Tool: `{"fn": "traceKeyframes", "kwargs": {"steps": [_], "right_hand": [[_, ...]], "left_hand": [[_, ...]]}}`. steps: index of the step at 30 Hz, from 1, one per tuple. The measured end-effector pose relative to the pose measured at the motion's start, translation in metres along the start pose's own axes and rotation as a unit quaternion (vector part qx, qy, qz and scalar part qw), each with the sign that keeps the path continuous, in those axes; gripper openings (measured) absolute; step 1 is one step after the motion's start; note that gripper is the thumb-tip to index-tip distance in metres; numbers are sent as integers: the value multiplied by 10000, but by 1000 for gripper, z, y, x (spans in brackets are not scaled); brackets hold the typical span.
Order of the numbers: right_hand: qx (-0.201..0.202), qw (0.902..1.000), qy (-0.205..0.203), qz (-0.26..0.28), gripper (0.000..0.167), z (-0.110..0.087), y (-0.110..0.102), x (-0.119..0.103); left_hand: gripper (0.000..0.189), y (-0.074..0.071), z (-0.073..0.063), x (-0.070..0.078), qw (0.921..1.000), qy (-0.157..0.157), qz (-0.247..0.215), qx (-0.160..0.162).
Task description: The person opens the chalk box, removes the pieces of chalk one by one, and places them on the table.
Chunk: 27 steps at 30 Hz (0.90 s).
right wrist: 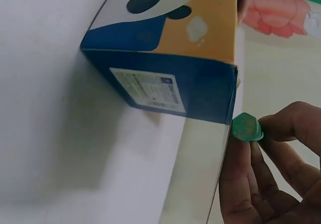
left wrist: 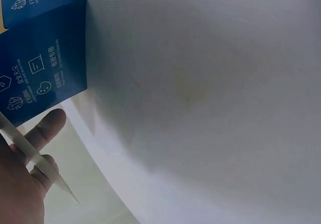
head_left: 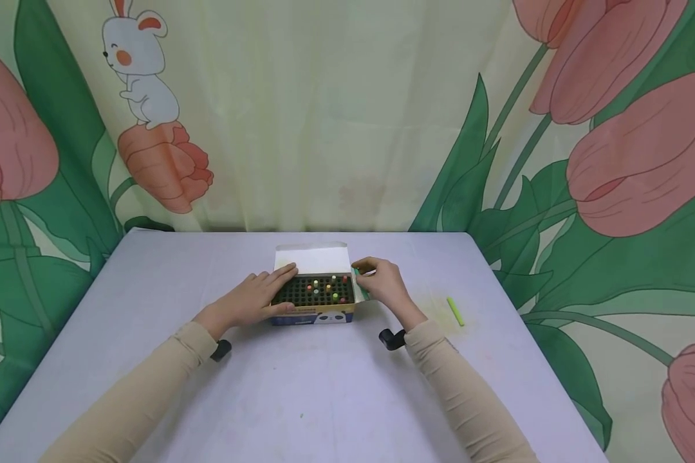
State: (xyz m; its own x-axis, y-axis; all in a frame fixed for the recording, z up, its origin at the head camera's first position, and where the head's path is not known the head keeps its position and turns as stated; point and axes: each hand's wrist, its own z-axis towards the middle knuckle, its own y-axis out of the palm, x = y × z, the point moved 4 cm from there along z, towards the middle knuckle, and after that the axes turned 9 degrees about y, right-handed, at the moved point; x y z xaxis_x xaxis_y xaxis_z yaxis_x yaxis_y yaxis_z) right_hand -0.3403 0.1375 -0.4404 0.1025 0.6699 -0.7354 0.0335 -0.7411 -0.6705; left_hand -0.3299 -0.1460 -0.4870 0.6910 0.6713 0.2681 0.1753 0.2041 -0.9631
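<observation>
- Head view: box [head_left: 301, 319] stands near the middle of the table [head_left: 336, 386], towards its far edge, lid [head_left: 313, 259] back, a few sticks [head_left: 335, 298] upright in the black tray [head_left: 295, 292].
- Left hand [head_left: 249, 299] rests at the box's left end, fingers extended; thumb along the near rim, fingers at the far rim.
- Right hand [head_left: 385, 283] pinches a green stick [right wrist: 246, 127] just beyond the box's right edge, towards its far corner.
- Key relation: tray lies left of the green stick. Long axis runs roughly near-to-far, not upright like the tray's sticks. Right wrist view shows it end-on.
- Lime stick [head_left: 455, 311] lies apart, towards the table's right edge; right hand nearer.
</observation>
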Motion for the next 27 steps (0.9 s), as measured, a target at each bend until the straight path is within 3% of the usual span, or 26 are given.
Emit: {"fn": "traceKeyframes", "kwargs": {"steps": [7,27], "right_hand": [[71,9992,23,-381,29,-1,-5,5],[181,9979,157,-602,29,-2,-26,38]], "left_hand": [[88,-2,1,1,10000,-13,63,-21],[86,-1,-1,2,9999,93,-33,104]]}}
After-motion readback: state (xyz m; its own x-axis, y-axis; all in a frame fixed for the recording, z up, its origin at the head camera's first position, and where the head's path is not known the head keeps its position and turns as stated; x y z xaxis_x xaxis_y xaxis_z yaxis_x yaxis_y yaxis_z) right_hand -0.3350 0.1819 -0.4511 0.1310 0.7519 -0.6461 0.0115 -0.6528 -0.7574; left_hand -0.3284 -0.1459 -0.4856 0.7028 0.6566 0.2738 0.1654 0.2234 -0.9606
